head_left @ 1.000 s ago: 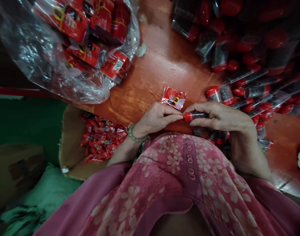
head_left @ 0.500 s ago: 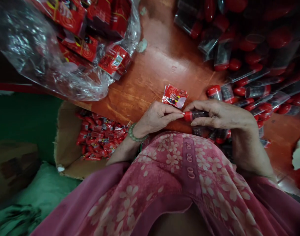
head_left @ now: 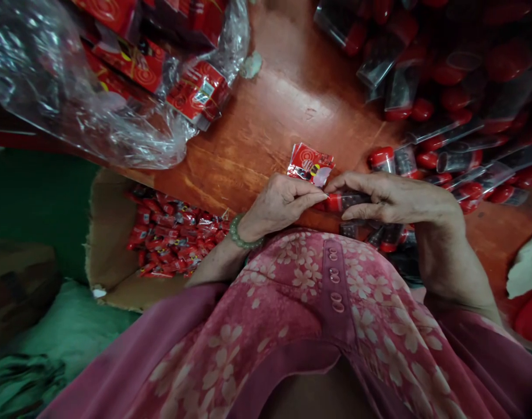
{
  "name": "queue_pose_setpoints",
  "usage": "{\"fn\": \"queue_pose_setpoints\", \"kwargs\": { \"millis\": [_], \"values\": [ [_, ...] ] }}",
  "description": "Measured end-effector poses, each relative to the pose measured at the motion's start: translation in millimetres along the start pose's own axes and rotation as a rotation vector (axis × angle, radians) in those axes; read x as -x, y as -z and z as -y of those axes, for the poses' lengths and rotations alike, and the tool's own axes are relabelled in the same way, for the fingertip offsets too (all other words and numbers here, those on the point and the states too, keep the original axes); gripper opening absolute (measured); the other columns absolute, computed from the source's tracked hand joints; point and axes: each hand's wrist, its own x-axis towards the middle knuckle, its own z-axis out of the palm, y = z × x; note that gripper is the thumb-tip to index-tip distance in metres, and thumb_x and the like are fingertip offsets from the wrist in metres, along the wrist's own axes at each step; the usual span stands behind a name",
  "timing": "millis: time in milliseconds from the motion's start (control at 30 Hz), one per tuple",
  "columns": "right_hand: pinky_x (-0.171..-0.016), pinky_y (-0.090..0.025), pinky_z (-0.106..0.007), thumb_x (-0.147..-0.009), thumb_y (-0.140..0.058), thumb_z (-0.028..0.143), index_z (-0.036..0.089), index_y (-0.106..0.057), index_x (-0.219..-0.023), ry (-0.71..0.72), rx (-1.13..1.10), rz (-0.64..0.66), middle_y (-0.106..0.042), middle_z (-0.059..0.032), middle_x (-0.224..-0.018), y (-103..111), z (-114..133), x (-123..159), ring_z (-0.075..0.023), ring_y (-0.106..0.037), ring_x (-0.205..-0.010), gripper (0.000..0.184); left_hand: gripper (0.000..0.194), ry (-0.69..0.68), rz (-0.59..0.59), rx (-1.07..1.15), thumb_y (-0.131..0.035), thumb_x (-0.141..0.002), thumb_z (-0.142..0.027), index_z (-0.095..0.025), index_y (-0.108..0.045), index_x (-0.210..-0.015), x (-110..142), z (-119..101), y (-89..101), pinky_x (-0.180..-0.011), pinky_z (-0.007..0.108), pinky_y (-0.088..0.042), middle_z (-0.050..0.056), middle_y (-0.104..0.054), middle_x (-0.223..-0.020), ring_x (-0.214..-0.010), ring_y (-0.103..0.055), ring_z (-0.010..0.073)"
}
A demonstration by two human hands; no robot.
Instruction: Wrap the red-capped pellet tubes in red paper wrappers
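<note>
In front of my body, my right hand (head_left: 390,198) grips a clear tube with a red cap (head_left: 342,202), dark stuff inside it, its capped end toward the left. My left hand (head_left: 283,203), a green bead bracelet (head_left: 244,233) at its wrist, has thumb and forefinger pinched together right at the red cap. What lies between those fingertips is too small to make out. Just beyond my hands, a small stack of red printed cards (head_left: 311,164) rests on the table. More capped tubes (head_left: 390,237) lie below my right hand, partly covered by it.
Many red-capped clear tubes (head_left: 460,163) are heaped at the right and far right of the table (head_left: 283,99). A clear plastic bag (head_left: 148,139) with bundled red cards sits at far left. Left of me, below table height, a cardboard box (head_left: 113,233) holds small red packets.
The view has shifted slightly, so the bag and box sit further left and higher. Both hands keep the same hold, with the tube turned only slightly in my right hand.
</note>
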Motion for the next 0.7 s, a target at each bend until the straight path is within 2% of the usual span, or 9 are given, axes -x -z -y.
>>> {"fn": "queue_pose_setpoints", "kwargs": {
  "millis": [167,400,500,567,700],
  "values": [
    [-0.065,-0.041,-0.025,-0.097,-0.06,0.042,0.019,-0.056,-0.133,-0.003,0.008,0.007,-0.065,0.0005,-0.089,-1.2,-2.1,-0.6,-0.0125,-0.057,-0.07,0.043,0.042,0.008,0.02,-0.004,-0.062,-0.092,-0.047,-0.016,-0.07,-0.064,-1.6,-2.9,2.4,-0.052,0.023,-0.035,-0.004,-0.057,-0.052,-0.051,-0.048,0.009],
    [-0.072,-0.045,-0.028,-0.093,-0.064,0.037,0.019,-0.059,-0.132,0.007,0.025,0.021,-0.071,-0.0047,-0.103,1.2,0.1,-6.5,-0.016,-0.062,-0.081,0.042,0.037,-0.031,0.096,-0.036,-0.064,-0.09,-0.041,-0.016,-0.071,-0.064,-1.5,-4.4,1.5,-0.054,0.024,-0.035,-0.002,-0.059,-0.055,-0.053,-0.048,0.0087],
    [-0.072,-0.045,-0.028,-0.094,-0.064,0.038,0.019,-0.062,-0.13,-0.02,0.012,0.024,-0.072,-0.0041,-0.104,3.8,3.0,-7.7,-0.0159,-0.062,-0.082,0.041,0.039,-0.018,0.115,-0.02,-0.062,-0.091,-0.041,-0.015,-0.069,-0.062,-3.0,-5.8,4.1,-0.052,0.025,-0.03,-0.003,-0.052,-0.051,-0.05,-0.041,0.0077],
    [-0.072,-0.046,-0.027,-0.094,-0.064,0.04,0.019,-0.065,-0.127,-0.03,-0.03,0.003,-0.072,-0.0028,-0.1,3.6,4.4,-6.9,-0.015,-0.062,-0.08,0.039,0.042,-0.01,0.149,0.002,-0.06,-0.092,-0.041,-0.015,-0.067,-0.06,-4.7,-6.6,6.8,-0.051,0.025,-0.027,-0.004,-0.046,-0.05,-0.05,-0.037,0.0074],
    [-0.069,-0.048,-0.026,-0.093,-0.065,0.043,0.019,-0.07,-0.122,-0.055,-0.178,-0.122,-0.072,-0.0021,-0.095,-4.3,7.4,-2.2,-0.0146,-0.061,-0.078,0.038,0.044,0.033,0.199,0.054,-0.057,-0.093,-0.041,-0.016,-0.065,-0.058,-7.1,-7.9,11.4,-0.049,0.025,-0.025,-0.004,-0.042,-0.05,-0.049,-0.034,0.0073]
  ]
}}
